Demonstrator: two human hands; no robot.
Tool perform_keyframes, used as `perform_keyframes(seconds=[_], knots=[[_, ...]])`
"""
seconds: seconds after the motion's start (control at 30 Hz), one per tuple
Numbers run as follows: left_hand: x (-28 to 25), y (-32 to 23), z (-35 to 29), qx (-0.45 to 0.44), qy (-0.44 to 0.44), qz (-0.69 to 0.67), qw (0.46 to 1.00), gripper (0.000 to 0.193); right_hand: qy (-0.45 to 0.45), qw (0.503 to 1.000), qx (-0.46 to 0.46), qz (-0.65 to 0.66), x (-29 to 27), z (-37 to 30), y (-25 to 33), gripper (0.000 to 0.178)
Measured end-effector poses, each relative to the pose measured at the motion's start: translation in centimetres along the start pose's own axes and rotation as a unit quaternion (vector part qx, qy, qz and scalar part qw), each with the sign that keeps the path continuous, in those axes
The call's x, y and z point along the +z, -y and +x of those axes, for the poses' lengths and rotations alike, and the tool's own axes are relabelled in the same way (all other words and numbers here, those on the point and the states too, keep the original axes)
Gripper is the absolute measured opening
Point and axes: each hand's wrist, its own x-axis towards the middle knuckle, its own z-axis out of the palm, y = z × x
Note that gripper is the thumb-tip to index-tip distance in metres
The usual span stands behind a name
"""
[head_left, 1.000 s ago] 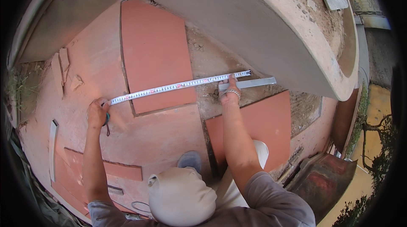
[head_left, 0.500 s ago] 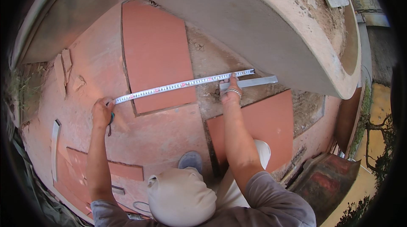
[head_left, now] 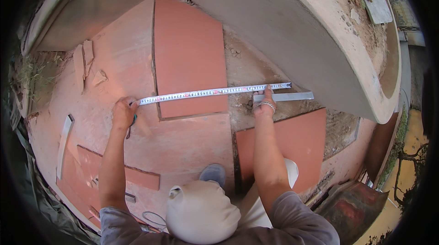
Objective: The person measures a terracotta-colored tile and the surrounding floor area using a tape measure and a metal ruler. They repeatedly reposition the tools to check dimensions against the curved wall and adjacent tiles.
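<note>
A tape measure's white blade (head_left: 196, 93) stretches straight across a large red slab (head_left: 190, 53) and the bare mortar strip to its right. My left hand (head_left: 124, 112) is closed at the blade's left end; the tape's case is mostly hidden in the fingers, and a dark strap hangs below. Wearing a bracelet, my right hand (head_left: 264, 100) is closed round the near end of a silver metal bar (head_left: 290, 96), with a finger against the blade close to its tip. That tip reaches near the curved concrete wall (head_left: 315, 39). Nearer me, another red slab (head_left: 288, 144) lies under my right forearm.
Broken slab pieces (head_left: 83, 62) lie on the floor at the left. A metal straightedge (head_left: 65, 146) and a narrow red offcut (head_left: 141, 177) are nearer left. Loose soil and rubble (head_left: 336, 135) show at the right, beside a curved rusty sheet (head_left: 352, 208).
The view has turned slightly, so the scene sits farther right and the tape looks more level. Both hands keep their hold, with the blade still stretched across the slab.
</note>
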Motion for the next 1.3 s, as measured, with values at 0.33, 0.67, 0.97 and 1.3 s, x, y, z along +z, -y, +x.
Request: perform_keyframes(seconds=[0.33,0.67,0.97,1.3], knots=[[-0.2,0.1,0.1,0.003,0.010,0.001,1.000,0.019,-0.005,1.000,-0.011,-0.007,0.3,-0.2,0.0,0.035],[-0.1,-0.6,0.0,-0.004,-0.006,0.030,1.000,0.021,-0.001,1.000,-0.007,-0.001,0.4,0.1,-0.1,0.029],[-0.1,-0.9,-0.1,0.004,-0.006,0.033,0.999,0.022,0.013,1.000,-0.002,0.008,-0.8,2.0,-0.5,0.030],[-0.4,-1.6,-0.2,-0.036,0.006,0.026,0.999,0.021,0.004,1.000,-0.008,-0.002,-0.7,1.8,-0.4,0.033]])
